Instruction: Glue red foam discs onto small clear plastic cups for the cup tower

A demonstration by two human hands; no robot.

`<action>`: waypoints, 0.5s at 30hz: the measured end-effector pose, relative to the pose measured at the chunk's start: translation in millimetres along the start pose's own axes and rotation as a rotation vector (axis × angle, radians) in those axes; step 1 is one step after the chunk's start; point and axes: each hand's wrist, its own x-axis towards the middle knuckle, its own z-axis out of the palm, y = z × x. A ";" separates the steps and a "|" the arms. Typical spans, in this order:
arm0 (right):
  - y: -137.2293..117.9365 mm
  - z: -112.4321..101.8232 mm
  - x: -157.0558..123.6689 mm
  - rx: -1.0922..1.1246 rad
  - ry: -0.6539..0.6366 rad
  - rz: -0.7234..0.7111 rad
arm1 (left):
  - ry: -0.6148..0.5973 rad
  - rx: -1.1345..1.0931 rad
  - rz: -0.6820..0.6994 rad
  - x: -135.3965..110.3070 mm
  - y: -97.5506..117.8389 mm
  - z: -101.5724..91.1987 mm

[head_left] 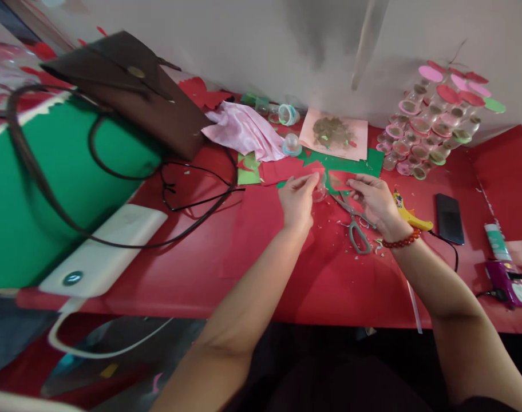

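Pinching a red paper piece [339,181] each above the green sheet [375,162], left hand [297,200] and right hand [372,197] seem midway, the bottle cluster [420,125] apparently assembled, the red sheet [261,226] seemingly uncut.

Scissors [352,214] are spotted left of the phone [450,218]; bottles [420,123] are stacked behind it! The bag [143,94] is placed left of the cloth [248,130].

Red paper [341,181] — grey scissors [352,211]

2 hands [297,201] pinch 2 red paper pieces [339,181] near scissors [352,213].
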 end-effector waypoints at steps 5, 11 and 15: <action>1.1 7.0 -4.1 0.012 0.041 -0.035 | -0.015 0.100 0.026 -5.4 4.2 1.5; -1.1 15.0 -7.0 0.022 0.103 -0.016 | -0.038 0.140 0.025 -10.0 7.1 1.7; -3.5 20.8 -9.5 -0.013 0.140 0.013 | -0.022 0.158 0.020 -10.2 5.8 1.7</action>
